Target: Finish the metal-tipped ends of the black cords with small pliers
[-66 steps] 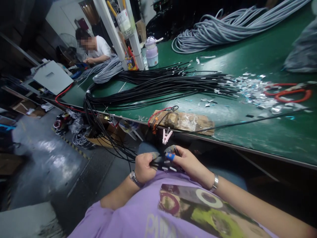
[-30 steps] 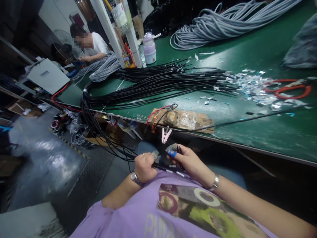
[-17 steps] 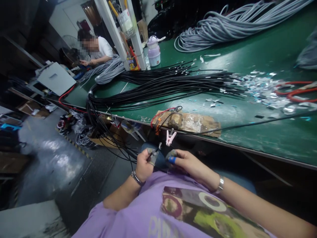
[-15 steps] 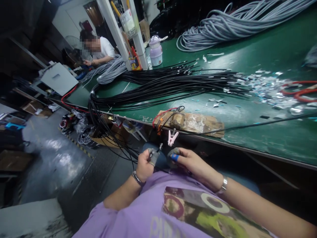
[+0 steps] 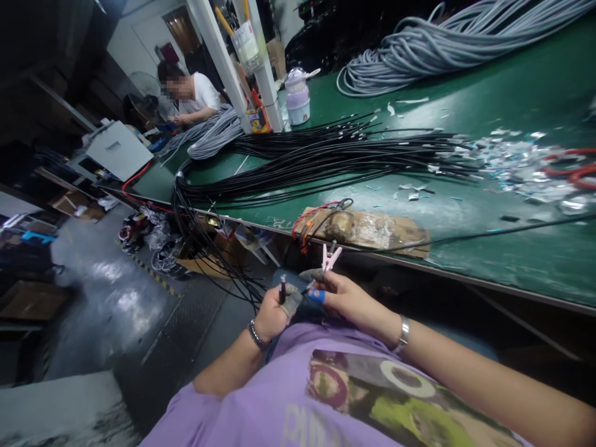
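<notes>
Head view, the only 1: a person in a purple shirt sits at the edge of a green workbench (image 5: 488,248), both hands low in the frame just above the lap. The left hand (image 5: 274,312) is closed around a thin black cable (image 5: 282,288), whose stripped end stands upright out of the fist. At 3 o'clock from it, almost touching, the right hand (image 5: 347,298) pinches something small between taped fingertips (image 5: 317,295); what it grips is too small to tell. A pink clip (image 5: 330,256) hangs from the bench edge at 12 o'clock of the right hand, just beside the fingers. At 11 o'clock a large bundle of black cables (image 5: 326,158) lies across the bench and droops over the edge toward the floor. Foil scraps (image 5: 507,155) lie at 2 o'clock. A co-worker (image 5: 193,93) sits far off at 10 o'clock. To work the cable end well, it looks wise to keep the left grip firm close to the tip, so the end stays steady for the right fingers.
</notes>
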`<control>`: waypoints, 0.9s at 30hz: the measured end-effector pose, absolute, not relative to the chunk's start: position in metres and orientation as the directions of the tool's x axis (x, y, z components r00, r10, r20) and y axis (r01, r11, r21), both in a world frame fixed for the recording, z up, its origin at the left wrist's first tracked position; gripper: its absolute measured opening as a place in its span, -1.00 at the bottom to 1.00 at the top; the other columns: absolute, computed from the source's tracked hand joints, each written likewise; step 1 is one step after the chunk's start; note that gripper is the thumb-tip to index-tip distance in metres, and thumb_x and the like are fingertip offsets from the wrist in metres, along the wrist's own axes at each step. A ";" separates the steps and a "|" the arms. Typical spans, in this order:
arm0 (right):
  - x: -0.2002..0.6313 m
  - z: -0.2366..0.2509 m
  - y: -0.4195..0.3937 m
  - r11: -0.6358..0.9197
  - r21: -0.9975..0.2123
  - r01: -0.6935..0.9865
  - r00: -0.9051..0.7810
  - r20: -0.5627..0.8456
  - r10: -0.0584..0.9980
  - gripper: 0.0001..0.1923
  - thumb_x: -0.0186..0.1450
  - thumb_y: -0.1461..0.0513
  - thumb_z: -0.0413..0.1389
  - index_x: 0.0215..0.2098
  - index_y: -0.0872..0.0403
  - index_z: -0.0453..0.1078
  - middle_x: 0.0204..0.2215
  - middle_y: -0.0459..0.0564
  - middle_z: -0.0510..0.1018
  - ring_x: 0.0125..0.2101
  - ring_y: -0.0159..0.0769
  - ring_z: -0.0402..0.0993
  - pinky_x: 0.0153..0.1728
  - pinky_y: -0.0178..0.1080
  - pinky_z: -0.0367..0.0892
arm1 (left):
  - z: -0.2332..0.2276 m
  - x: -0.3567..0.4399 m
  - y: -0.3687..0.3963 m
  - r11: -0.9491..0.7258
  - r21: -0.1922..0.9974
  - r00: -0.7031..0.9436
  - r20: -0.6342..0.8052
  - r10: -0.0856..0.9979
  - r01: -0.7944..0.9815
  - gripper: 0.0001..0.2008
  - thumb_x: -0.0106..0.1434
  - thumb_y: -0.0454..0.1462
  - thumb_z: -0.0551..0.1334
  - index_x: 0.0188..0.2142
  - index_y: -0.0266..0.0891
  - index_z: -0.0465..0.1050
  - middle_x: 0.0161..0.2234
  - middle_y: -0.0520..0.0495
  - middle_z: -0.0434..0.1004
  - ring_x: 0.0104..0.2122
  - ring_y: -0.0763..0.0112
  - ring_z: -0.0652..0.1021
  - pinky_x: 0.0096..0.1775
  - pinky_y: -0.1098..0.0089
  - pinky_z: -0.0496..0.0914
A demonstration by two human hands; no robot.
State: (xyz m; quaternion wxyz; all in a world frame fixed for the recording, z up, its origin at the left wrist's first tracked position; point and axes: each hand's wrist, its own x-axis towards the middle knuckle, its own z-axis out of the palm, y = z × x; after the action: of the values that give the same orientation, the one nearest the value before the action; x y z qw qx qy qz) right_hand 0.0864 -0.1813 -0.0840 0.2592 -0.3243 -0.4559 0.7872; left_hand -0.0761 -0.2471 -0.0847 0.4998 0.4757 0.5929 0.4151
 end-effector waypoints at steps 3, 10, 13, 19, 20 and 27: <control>0.085 -0.086 -0.182 -0.469 -0.876 -0.116 -0.662 -0.284 0.694 -0.61 -0.15 0.04 0.38 -0.47 0.09 0.43 -0.54 -0.14 0.44 -0.49 -0.40 0.27 -0.46 -0.31 0.18 | -0.084 -0.071 -0.246 0.207 0.956 0.014 -0.214 0.977 0.209 -0.47 0.09 0.13 0.22 -0.64 -0.25 0.17 -0.76 0.15 0.15 -0.75 0.66 0.15 -0.64 0.54 0.09; 0.091 -0.087 -0.185 -0.551 -0.823 -0.140 -0.529 -0.408 0.744 -0.53 -0.25 0.00 0.41 -0.56 0.09 0.35 -0.64 -0.18 0.38 -0.59 -0.46 0.18 -0.54 -0.32 0.10 | -0.104 -0.061 -0.250 -0.083 0.875 -0.033 0.112 0.993 0.477 -0.79 0.09 -0.16 0.32 -0.36 -0.26 0.44 -0.45 -0.02 0.48 -0.44 0.46 0.44 -0.34 0.46 0.35; 0.092 -0.086 -0.187 -0.571 -0.811 -0.129 -0.515 -0.437 0.737 -0.51 -0.25 -0.01 0.41 -0.57 0.08 0.32 -0.68 -0.22 0.33 -0.63 -0.49 0.12 -0.59 -0.34 0.02 | -0.104 -0.060 -0.250 -0.092 0.843 -0.042 0.135 0.990 0.529 -0.80 0.17 -0.18 0.24 -0.46 -0.28 0.43 -0.52 0.01 0.42 -0.50 0.50 0.37 -0.38 0.48 0.31; 0.090 -0.090 -0.188 -0.578 -0.802 -0.150 -0.548 -0.419 0.724 -0.51 -0.26 0.02 0.41 -0.50 0.09 0.35 -0.69 -0.26 0.29 -0.66 -0.55 0.04 -0.64 -0.36 -0.09 | -0.086 -0.062 -0.244 0.086 0.961 -0.072 -0.070 0.995 0.264 -0.59 0.17 0.04 0.21 -0.52 -0.28 0.31 -0.62 0.09 0.26 -0.58 0.57 0.25 -0.48 0.52 0.25; 0.091 -0.091 -0.188 -0.578 -0.801 -0.155 -0.548 -0.417 0.725 -0.51 -0.25 0.03 0.41 -0.48 0.09 0.35 -0.68 -0.25 0.29 -0.66 -0.55 0.04 -0.64 -0.36 -0.09 | -0.083 -0.063 -0.244 0.118 0.964 -0.092 -0.098 0.991 0.237 -0.56 0.14 0.06 0.23 -0.55 -0.27 0.28 -0.64 0.10 0.22 -0.60 0.58 0.23 -0.50 0.52 0.22; 0.099 -0.098 -0.185 -0.562 -0.800 -0.209 -0.516 -0.398 0.758 -0.63 -0.09 0.05 0.34 -0.47 0.08 0.35 -0.70 -0.24 0.27 -0.68 -0.54 0.04 -0.65 -0.38 -0.09 | -0.081 -0.065 -0.244 0.113 0.970 -0.111 -0.091 0.990 0.214 -0.53 0.03 0.08 0.32 -0.58 -0.28 0.30 -0.64 0.10 0.22 -0.58 0.57 0.21 -0.50 0.51 0.22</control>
State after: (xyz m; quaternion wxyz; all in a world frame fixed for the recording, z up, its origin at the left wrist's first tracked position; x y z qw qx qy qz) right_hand 0.0989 -0.1850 -0.0983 0.3044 -0.3864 -0.3553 0.7948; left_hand -0.0654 -0.2443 -0.0810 0.4409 0.5001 0.6018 0.4397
